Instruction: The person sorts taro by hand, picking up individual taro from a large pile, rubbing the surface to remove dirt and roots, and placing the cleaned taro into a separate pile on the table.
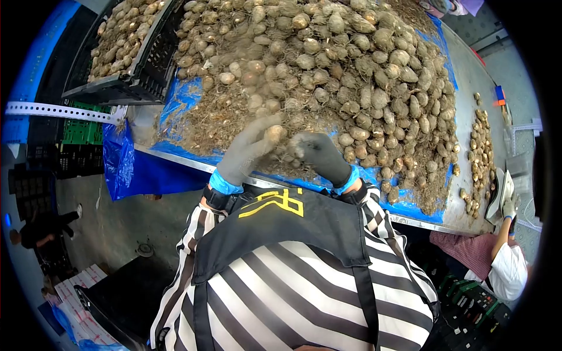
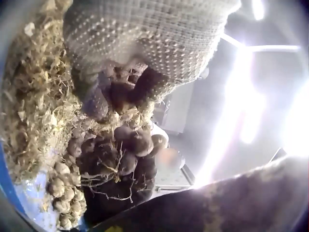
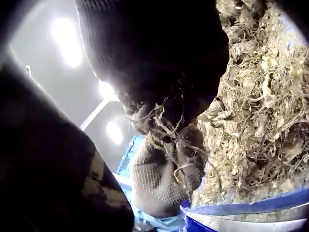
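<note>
My left hand (image 1: 246, 151), in a grey knitted glove, grips a small taro (image 1: 273, 135) near the fingertips. In the left wrist view the dotted glove (image 2: 149, 46) curls over it and hides most of it. Facing it across a small gap in the head view is my right hand (image 1: 323, 157), in a darker glove, its fingers bent inward. Stringy roots (image 3: 166, 133) are caught at the right fingers in the right wrist view. Both hands are over the near edge of a large heap of hairy taros (image 1: 351, 76).
Loose root fibres (image 1: 205, 120) cover blue plastic sheeting (image 1: 430, 212) on a metal table (image 1: 465, 146). A black crate (image 1: 143, 82) of taros stands at the left. Another row of taros (image 1: 481, 149) lies at the right, near another person's gloved hand (image 1: 510, 206).
</note>
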`<state>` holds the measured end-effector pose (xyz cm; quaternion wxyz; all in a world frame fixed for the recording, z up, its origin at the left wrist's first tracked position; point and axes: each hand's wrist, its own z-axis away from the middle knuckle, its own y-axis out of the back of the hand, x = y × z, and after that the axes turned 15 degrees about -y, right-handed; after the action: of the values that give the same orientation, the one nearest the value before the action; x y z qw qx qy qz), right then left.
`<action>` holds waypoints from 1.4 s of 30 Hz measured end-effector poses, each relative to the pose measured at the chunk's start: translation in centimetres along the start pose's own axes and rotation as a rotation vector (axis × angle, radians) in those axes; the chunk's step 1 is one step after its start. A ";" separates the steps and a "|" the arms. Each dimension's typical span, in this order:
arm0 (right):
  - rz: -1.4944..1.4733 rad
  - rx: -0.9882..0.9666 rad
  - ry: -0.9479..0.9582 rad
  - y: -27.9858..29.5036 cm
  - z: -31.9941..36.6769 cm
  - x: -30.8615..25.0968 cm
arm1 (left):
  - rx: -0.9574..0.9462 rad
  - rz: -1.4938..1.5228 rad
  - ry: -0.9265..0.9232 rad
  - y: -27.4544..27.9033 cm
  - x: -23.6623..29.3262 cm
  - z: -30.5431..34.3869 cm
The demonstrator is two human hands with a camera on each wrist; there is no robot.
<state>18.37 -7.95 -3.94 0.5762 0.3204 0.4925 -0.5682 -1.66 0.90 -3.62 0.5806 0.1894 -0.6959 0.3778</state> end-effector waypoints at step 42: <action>0.449 0.401 0.363 -1.9 -1.5 -2.1 | 0.064 0.601 0.026 -0.3 0.5 0.5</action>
<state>16.54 -6.13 -2.10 0.5154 0.6231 0.3830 -0.4465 -1.89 0.40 -3.01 0.4452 -0.0115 -0.7011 0.5569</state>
